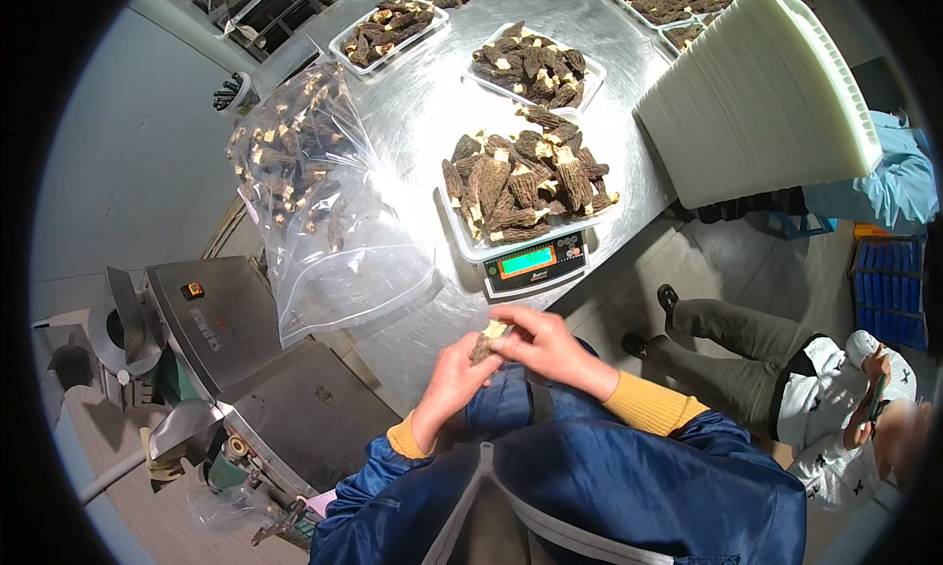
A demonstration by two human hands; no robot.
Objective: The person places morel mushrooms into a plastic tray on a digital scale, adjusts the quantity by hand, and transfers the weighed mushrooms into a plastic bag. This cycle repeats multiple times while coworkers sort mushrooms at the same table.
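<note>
Between my hands, just off the table's front edge, is a dried morel mushroom (pixel 482 348) with its pale stem end up. My left hand (pixel 458 373) grips its dark cap, and the fingers of my right hand (pixel 549 346) are at the pale stem. Beyond them stands a digital scale (pixel 538 266) with a lit green display. On the scale rests a clear plastic tray (pixel 475 251) heaped with dried morels (pixel 523 178). To the left lies a large clear zip bag (pixel 353 270) partly filled with more morels (pixel 295 148).
Other trays of morels (pixel 534 64) (pixel 390 27) (pixel 670 1) stand on the steel table (pixel 412 115). A tall stack of white trays (pixel 759 101) rises at right. Steel machines (pixel 214 322) stand left. One person (pixel 818 388) is at right; another's blue sleeve (pixel 899 174) shows behind the stack.
</note>
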